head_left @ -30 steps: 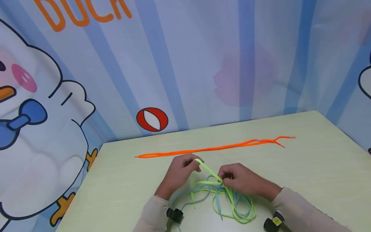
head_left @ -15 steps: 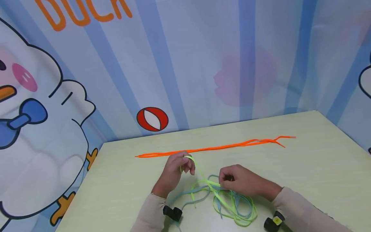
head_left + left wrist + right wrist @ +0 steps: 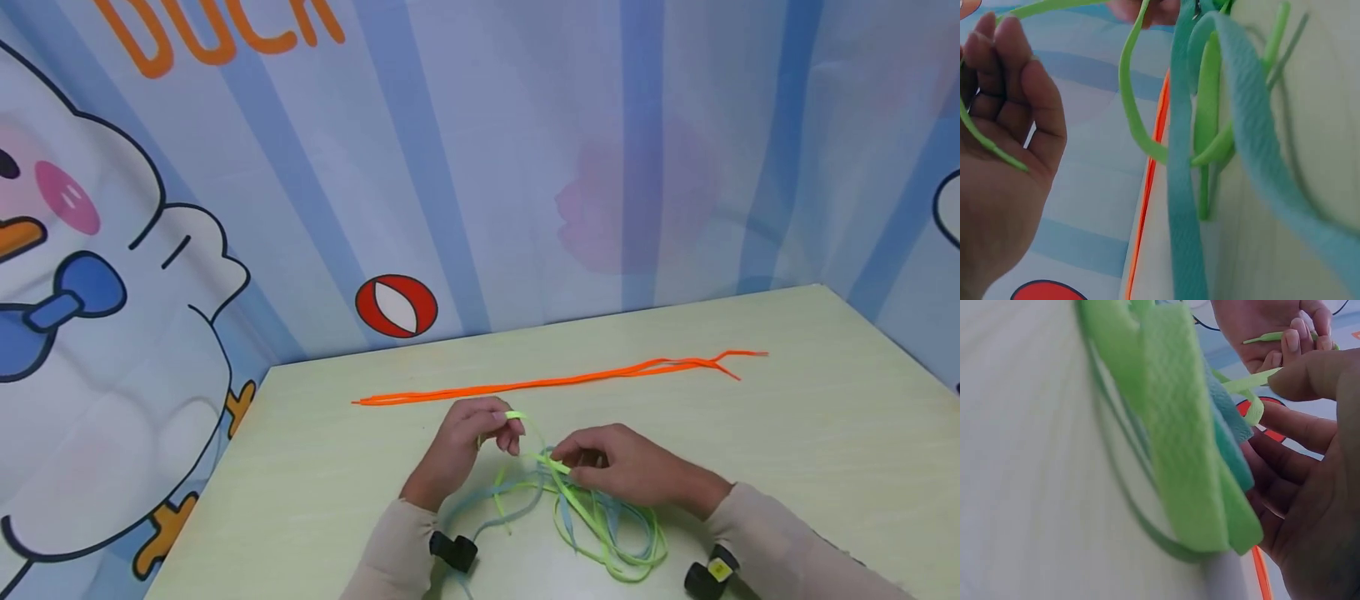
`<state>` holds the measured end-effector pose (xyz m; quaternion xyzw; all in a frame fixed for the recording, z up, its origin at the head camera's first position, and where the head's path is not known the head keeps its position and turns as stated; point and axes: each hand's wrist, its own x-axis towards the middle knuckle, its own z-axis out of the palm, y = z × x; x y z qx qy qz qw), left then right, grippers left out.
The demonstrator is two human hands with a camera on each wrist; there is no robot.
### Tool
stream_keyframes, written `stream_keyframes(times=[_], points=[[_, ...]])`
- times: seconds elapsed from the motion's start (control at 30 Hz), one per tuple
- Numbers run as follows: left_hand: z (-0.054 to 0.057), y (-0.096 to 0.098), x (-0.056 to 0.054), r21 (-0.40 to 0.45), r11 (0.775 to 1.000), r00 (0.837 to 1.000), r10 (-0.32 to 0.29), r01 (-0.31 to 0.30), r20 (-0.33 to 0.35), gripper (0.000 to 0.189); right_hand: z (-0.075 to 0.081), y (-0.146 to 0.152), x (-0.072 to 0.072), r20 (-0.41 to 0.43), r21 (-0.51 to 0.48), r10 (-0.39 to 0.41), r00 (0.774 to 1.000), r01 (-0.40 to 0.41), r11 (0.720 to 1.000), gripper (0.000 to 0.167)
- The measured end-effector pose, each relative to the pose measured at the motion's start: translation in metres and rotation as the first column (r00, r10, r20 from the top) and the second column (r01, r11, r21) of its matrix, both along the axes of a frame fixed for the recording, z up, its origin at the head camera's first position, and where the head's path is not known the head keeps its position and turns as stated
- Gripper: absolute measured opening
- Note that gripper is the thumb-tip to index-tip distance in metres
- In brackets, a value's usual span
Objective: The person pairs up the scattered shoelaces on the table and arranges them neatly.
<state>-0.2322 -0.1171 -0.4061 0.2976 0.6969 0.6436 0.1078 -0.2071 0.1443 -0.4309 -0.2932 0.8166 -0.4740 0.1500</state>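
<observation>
My left hand holds a neon green shoelace between thumb and fingers. In the left wrist view, the lace's tip trails across the palm. My right hand pinches the same green lace close over a loose bundle, where it crosses pale blue shoelace. Green and blue strands are tangled together there, with coiled loops below the right hand. In the right wrist view, the right thumb presses on a green strand, and a broad green loop hangs in front of the blue lace.
A bundle of orange shoelaces lies stretched out on the pale table, beyond both hands. A printed cartoon curtain stands behind the table. One blue strand runs toward the near edge beside the left wrist's black camera.
My left hand moved left, drawing the green lace out, then came back toward the right hand. The right hand stays near the crossing, its fingers shifted slightly left on the lace.
</observation>
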Motion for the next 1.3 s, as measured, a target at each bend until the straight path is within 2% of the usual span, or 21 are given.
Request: stream_keyframes(times=[0.1,0.2,0.33,0.53,0.63,0.8,1.0,1.17,1.3], points=[[0.0,0.005,0.002,-0.048,0.997,0.998,-0.059,0.058,-0.017,0.039,0.001,-0.001,0.001,-0.01,-0.015,0.008,1.0,-0.009,1.0,0.029],[0.0,0.007,0.005,-0.069,0.993,0.995,-0.093,0.091,-0.025,0.037,0.001,-0.003,0.001,-0.018,-0.048,0.037,0.999,-0.038,0.998,0.028],[0.0,0.009,0.009,-0.065,0.991,0.992,-0.122,0.12,-0.036,0.036,0.0,-0.007,0.001,-0.034,-0.079,0.058,0.998,-0.06,0.995,0.023],[0.003,0.012,0.013,-0.053,0.988,0.988,-0.149,0.147,-0.031,0.04,-0.001,-0.01,0.002,-0.012,-0.111,0.025,1.0,-0.026,0.993,0.019],[0.005,0.013,0.015,-0.04,0.991,0.992,-0.126,0.125,-0.023,0.044,-0.001,-0.01,0.003,-0.015,-0.122,0.016,1.0,-0.017,0.992,0.017],[0.005,0.012,0.013,-0.009,0.999,0.998,-0.053,0.053,-0.02,0.042,-0.001,-0.01,0.004,-0.048,-0.107,0.027,0.998,-0.032,0.994,0.013],[0.001,0.007,0.008,0.059,0.998,1.0,0.016,-0.017,0.01,0.037,-0.003,-0.007,0.004,-0.016,-0.12,0.023,1.0,-0.025,0.992,0.017],[0.0,0.003,0.005,0.11,0.99,0.995,0.076,-0.083,0.067,0.038,0.0,-0.003,0.003,0.008,-0.198,0.009,1.0,-0.008,0.98,0.023],[0.001,0.001,0.003,0.121,0.988,0.994,0.086,-0.094,0.072,0.039,0.003,0.0,0.003,-0.007,-0.319,0.041,0.999,-0.041,0.947,0.021]])
